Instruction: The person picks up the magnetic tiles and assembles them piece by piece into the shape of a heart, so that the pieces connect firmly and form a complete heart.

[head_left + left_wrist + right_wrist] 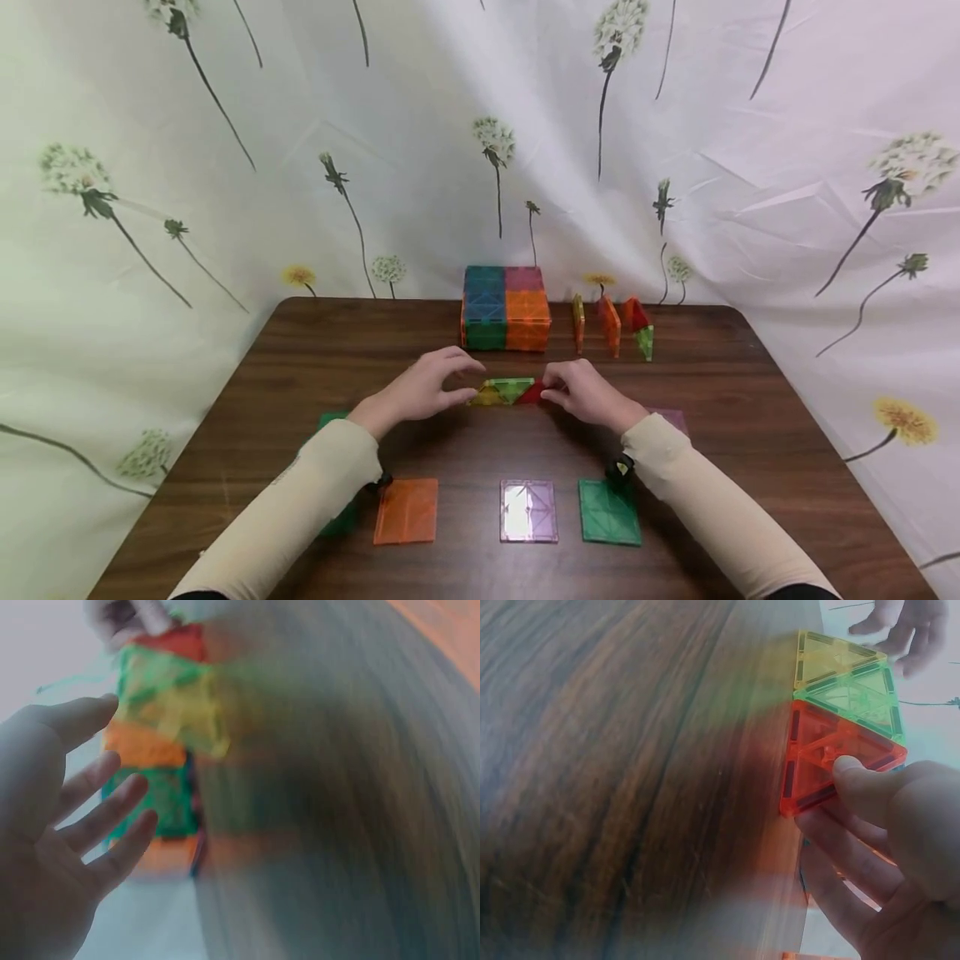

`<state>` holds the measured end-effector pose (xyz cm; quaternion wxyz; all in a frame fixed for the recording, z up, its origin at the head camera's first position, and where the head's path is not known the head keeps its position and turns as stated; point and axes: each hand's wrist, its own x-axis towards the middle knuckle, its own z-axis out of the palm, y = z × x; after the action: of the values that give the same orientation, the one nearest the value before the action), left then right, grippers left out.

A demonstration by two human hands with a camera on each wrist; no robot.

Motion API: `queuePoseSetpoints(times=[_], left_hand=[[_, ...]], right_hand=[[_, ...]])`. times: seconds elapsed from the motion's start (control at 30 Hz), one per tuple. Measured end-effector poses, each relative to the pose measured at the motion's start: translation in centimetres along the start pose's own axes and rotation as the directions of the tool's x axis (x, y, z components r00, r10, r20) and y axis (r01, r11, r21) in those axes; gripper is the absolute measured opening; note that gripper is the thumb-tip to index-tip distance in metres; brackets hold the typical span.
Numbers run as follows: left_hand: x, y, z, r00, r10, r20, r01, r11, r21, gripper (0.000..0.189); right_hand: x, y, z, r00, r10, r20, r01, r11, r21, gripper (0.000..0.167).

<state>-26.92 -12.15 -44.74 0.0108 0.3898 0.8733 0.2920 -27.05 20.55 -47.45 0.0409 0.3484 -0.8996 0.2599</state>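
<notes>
Three translucent triangular magnetic tiles stand edge to edge in a row on the table: a yellow triangle [829,661], a green triangle [859,694] and a red triangle [810,739]. My right hand [588,393] pinches the red one between thumb and fingers at the row's right end. At the opposite end is my left hand [429,385], its fingers spread and apart from the yellow tile in the left wrist view. That view is blurred. Behind the row stands a box of square tiles [506,308] with blue, green, purple and orange faces.
Several tiles stand on edge at the back right, among them an orange tile [612,327]. Nearer the front lie flat squares: an orange square [407,512], a pale purple square [528,512] and a green square [610,512]. Patterned cloth [420,167] hangs behind the wooden table [465,567].
</notes>
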Motion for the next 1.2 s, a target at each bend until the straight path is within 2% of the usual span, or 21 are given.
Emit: queuePoseSetpoints(times=[0.13,0.27,0.33,0.4,0.47,0.53,0.6,0.67,0.77,0.9,0.97,1.03,1.2], left_hand=[[-2.4,-1.2,-2.7,1.000,-0.018,0.007,0.018,1.000,0.006,0.024],[-5.9,-2.5,-5.1,0.991,-0.089,0.098,0.084,0.995,0.051,0.022],[-7.7,-3.1,-5.8,0.976,-0.155,0.153,0.144,0.986,0.085,0.030],[-9.4,-3.6,-6.1,0.952,-0.229,0.204,0.206,0.970,0.129,0.041],[-10.8,-4.0,-6.1,0.924,-0.294,0.246,0.260,0.952,0.163,0.051],[-11.8,-4.4,-6.0,0.905,-0.332,0.266,0.291,0.939,0.183,0.057],[-12.5,-4.6,-5.8,0.898,-0.345,0.274,0.300,0.934,0.193,0.060],[-12.9,-4.9,-5.7,0.902,-0.340,0.266,0.295,0.935,0.196,0.061],[-13.3,-5.2,-5.6,0.920,-0.307,0.245,0.262,0.944,0.201,0.060],[-13.7,-5.7,-5.4,0.949,-0.263,0.171,0.228,0.953,0.202,0.049],[-13.9,-5.9,-5.4,0.957,-0.253,0.141,0.220,0.951,0.215,0.045],[-14.1,-5.9,-5.3,0.954,-0.267,0.133,0.234,0.946,0.224,0.046],[-14.3,-5.6,-5.7,0.918,-0.353,0.182,0.313,0.925,0.213,0.064]], right_hand=[[0.0,0.2,-0.3,1.000,-0.004,-0.007,0.004,1.000,-0.012,0.012],[0.0,0.3,-0.4,1.000,0.017,0.007,-0.017,1.000,-0.012,0.013],[0.0,0.3,-0.4,1.000,0.022,0.013,-0.022,1.000,-0.008,0.013],[0.0,0.3,-0.3,1.000,0.027,0.016,-0.027,1.000,-0.001,0.013],[-0.1,0.3,-0.3,0.999,0.030,0.017,-0.030,1.000,0.006,0.013],[-0.1,0.2,-0.2,0.999,0.028,0.015,-0.028,1.000,0.012,0.013],[-0.2,0.2,-0.2,1.000,0.022,0.012,-0.022,1.000,0.014,0.013],[-0.2,0.1,-0.1,1.000,0.009,0.005,-0.009,1.000,0.018,0.013],[-0.2,0.0,0.0,1.000,-0.009,-0.005,0.010,1.000,0.026,0.013],[-0.1,0.1,0.3,1.000,-0.008,-0.003,0.008,1.000,0.021,0.013],[-0.1,0.1,0.3,1.000,0.003,0.004,-0.003,1.000,0.017,0.014],[-0.1,0.1,0.4,1.000,0.018,0.011,-0.018,1.000,0.017,0.014],[-0.2,0.2,0.3,1.000,0.031,0.006,-0.031,0.999,0.012,0.016]])
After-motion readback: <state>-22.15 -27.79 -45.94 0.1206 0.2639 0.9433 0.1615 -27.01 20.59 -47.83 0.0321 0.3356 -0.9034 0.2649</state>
